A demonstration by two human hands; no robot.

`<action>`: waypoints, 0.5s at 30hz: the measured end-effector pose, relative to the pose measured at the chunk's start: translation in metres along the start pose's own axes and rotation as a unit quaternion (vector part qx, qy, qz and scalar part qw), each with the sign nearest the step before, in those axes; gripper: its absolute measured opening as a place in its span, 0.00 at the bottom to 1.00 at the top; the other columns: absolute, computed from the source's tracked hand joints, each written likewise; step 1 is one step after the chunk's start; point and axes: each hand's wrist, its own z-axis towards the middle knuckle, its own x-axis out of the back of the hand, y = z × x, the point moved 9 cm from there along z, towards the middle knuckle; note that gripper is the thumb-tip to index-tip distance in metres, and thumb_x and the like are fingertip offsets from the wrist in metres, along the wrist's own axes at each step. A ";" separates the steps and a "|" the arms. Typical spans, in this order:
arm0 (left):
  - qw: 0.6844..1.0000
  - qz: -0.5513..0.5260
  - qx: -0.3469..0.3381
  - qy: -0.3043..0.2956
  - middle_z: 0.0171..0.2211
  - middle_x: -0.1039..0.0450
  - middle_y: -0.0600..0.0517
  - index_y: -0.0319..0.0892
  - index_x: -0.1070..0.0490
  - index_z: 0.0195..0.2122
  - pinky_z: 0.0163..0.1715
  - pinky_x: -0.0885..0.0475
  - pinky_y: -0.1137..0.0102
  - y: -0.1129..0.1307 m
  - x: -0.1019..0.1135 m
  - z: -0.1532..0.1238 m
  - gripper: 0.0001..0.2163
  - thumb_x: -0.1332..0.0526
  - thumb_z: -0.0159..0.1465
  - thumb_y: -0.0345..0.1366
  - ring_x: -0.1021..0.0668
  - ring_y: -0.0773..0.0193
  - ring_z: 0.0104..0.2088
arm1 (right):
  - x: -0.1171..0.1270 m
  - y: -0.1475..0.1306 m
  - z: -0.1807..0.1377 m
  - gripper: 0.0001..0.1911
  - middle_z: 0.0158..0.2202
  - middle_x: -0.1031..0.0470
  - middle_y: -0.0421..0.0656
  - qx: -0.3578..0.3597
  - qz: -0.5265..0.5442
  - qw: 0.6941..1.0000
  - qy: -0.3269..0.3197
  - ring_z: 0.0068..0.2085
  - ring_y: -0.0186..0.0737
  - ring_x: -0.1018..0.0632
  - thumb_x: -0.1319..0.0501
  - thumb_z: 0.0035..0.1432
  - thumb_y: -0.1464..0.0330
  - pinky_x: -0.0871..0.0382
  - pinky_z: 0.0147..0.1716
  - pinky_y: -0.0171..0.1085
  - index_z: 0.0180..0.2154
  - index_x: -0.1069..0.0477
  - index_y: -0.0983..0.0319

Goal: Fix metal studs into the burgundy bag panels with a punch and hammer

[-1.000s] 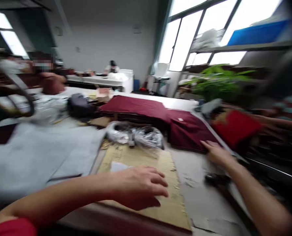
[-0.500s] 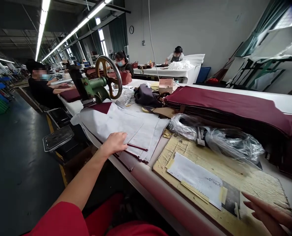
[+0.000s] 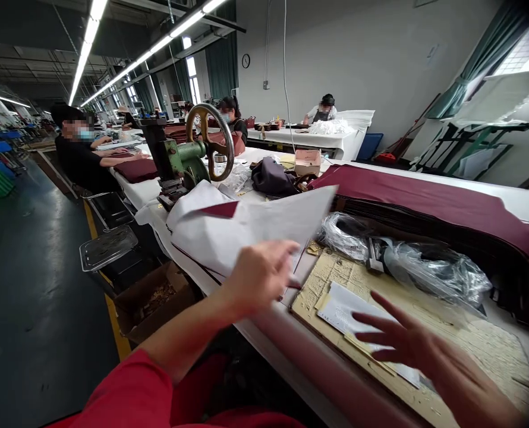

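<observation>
My left hand [image 3: 261, 274] is closed round the near edge of a white-backed maroon panel [image 3: 277, 217], which looks like leather or fabric. The panel is bent up off the pile of similar pieces, with its far corner in the air. A small maroon edge shows just under my fingertips; the grip is partly hidden and blurred. My right hand [image 3: 407, 339] hovers over the worn cream board [image 3: 463, 342] with fingers spread and nothing in them. Beneath those fingers lies a white paper sheet [image 3: 336, 306], on the board and partly covered by the hand.
A green machine with a handwheel [image 3: 229, 142] stands beyond the pile. Clear plastic-wrapped items [image 3: 438, 267] and a tall maroon stack [image 3: 425, 190] lie at right. A cardboard box [image 3: 157, 303] sits below the table. A co-worker [image 3: 79, 154] sits at far left.
My left hand has moved right and lifted the panel, which lay flat before. My right hand has come in leftward over the paper on the board, fingers spreading. The view has shifted slightly.
</observation>
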 end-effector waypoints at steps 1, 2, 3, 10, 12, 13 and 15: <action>0.994 -0.072 -0.081 -0.031 0.55 0.22 0.51 0.46 0.35 0.64 0.53 0.25 0.73 0.031 -0.010 -0.001 0.18 0.48 0.75 0.41 0.19 0.64 0.51 | -0.012 -0.010 0.005 0.40 0.55 0.22 0.53 -0.037 0.089 0.995 0.003 0.47 0.61 0.17 0.57 0.66 0.38 0.18 0.34 0.52 0.69 0.38 0.52; 0.979 -0.127 -0.148 -0.062 0.55 0.22 0.50 0.45 0.34 0.64 0.55 0.26 0.73 0.054 -0.019 -0.003 0.20 0.45 0.74 0.45 0.19 0.63 0.53 | -0.017 -0.016 0.009 0.41 0.55 0.22 0.52 -0.069 0.139 0.988 0.026 0.49 0.61 0.18 0.55 0.65 0.37 0.18 0.36 0.51 0.67 0.36 0.53; 0.967 -0.146 -0.188 -0.090 0.57 0.24 0.49 0.44 0.34 0.64 0.57 0.27 0.72 0.065 -0.028 -0.003 0.24 0.42 0.72 0.49 0.21 0.61 0.56 | -0.019 -0.019 0.011 0.41 0.53 0.21 0.52 -0.101 0.161 0.980 0.054 0.49 0.62 0.18 0.48 0.62 0.37 0.18 0.37 0.50 0.64 0.32 0.55; 0.968 0.200 0.037 -0.146 0.71 0.48 0.29 0.35 0.46 0.70 0.65 0.41 0.42 -0.064 -0.058 0.022 0.38 0.35 0.60 0.32 0.40 0.33 0.69 | 0.021 -0.008 -0.027 0.24 0.34 0.17 0.48 -0.102 -0.007 0.982 0.157 0.36 0.59 0.17 0.32 0.54 0.47 0.21 0.29 0.44 0.34 0.20 0.62; 0.968 0.201 0.015 -0.150 0.70 0.44 0.33 0.37 0.47 0.71 0.65 0.37 0.49 -0.074 -0.066 0.013 0.36 0.39 0.60 0.28 0.34 0.39 0.67 | 0.026 -0.012 -0.060 0.20 0.31 0.18 0.46 -0.050 -0.069 0.983 0.165 0.35 0.56 0.18 0.32 0.56 0.49 0.20 0.30 0.44 0.31 0.19 0.60; 0.969 0.203 0.003 -0.141 0.69 0.42 0.36 0.39 0.47 0.71 0.64 0.35 0.53 -0.074 -0.068 0.005 0.35 0.42 0.61 0.27 0.31 0.43 0.66 | 0.026 -0.013 -0.080 0.18 0.31 0.18 0.45 -0.027 -0.085 0.982 0.164 0.35 0.56 0.18 0.32 0.55 0.50 0.20 0.33 0.44 0.31 0.19 0.58; 0.976 0.192 -0.013 -0.103 0.67 0.36 0.41 0.42 0.46 0.71 0.59 0.29 0.58 -0.068 -0.066 -0.012 0.32 0.47 0.64 0.28 0.26 0.48 0.61 | 0.026 -0.009 -0.121 0.18 0.34 0.17 0.45 -0.012 -0.082 0.983 0.162 0.39 0.58 0.18 0.29 0.50 0.48 0.19 0.39 0.47 0.33 0.18 0.55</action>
